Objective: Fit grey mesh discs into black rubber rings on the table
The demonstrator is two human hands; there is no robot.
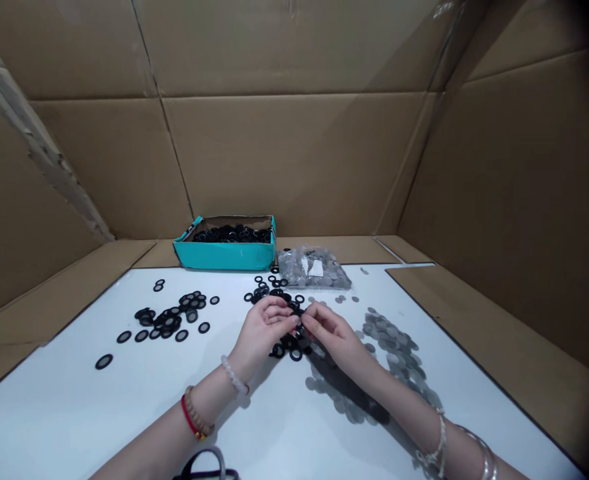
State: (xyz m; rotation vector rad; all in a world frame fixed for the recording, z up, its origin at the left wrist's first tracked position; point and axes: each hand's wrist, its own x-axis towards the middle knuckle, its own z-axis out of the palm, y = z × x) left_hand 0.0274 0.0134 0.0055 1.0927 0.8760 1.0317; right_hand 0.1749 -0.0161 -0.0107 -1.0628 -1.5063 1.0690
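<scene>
My left hand point(267, 328) and my right hand point(332, 333) meet over the middle of the table, thumbs and fingertips pinched close together. Between them is a small black ring point(298, 323), partly covered by the fingers; whether a disc sits in it I cannot tell. Below and behind the hands lies a heap of loose black rings point(295, 355). Thin grey round discs point(392, 333) are spread to the right, some beneath my right forearm. On the left is a pile of black rings with grey centres point(169, 321).
A teal box point(224, 256) full of black rings stands at the back. Beside it lies a clear plastic bag point(319, 270) of grey discs. Cardboard walls point(294, 153) enclose the white table point(139, 407). A dark looped object point(207, 463) is at the near edge.
</scene>
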